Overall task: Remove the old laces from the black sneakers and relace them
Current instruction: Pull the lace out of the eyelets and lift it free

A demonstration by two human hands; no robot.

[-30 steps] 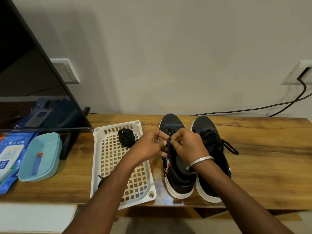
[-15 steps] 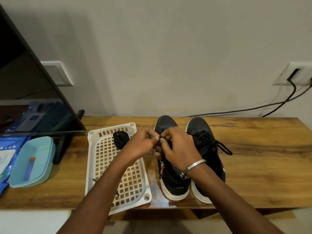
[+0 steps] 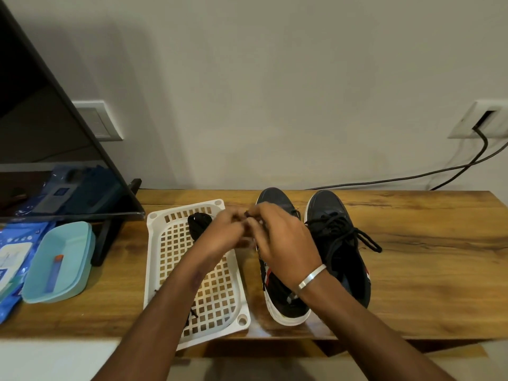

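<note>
Two black sneakers stand side by side on the wooden table, toes toward the wall. The right sneaker (image 3: pixel 338 243) is laced with a black lace tied in a bow. Over the front of the left sneaker (image 3: pixel 277 301) both my hands meet. My left hand (image 3: pixel 225 235) is blurred, its fingers curled at a black lace end. My right hand (image 3: pixel 280 243), with a silver bangle on the wrist, pinches the same black lace (image 3: pixel 248 215) above the shoe's eyelets. A bundled black lace (image 3: pixel 198 224) lies in the white tray.
A white perforated tray (image 3: pixel 165 270) sits left of the sneakers. Further left are a light blue dish (image 3: pixel 59 265) holding a small tube, blue packets (image 3: pixel 13 257) and a screen on a black stand (image 3: pixel 110 237). Cables run along the wall from a socket (image 3: pixel 479 121).
Both hands have stayed together at the lace over the left sneaker's front and shifted slightly toward the toe. The left hand is now blurred from motion. The camera view shifted a little.
</note>
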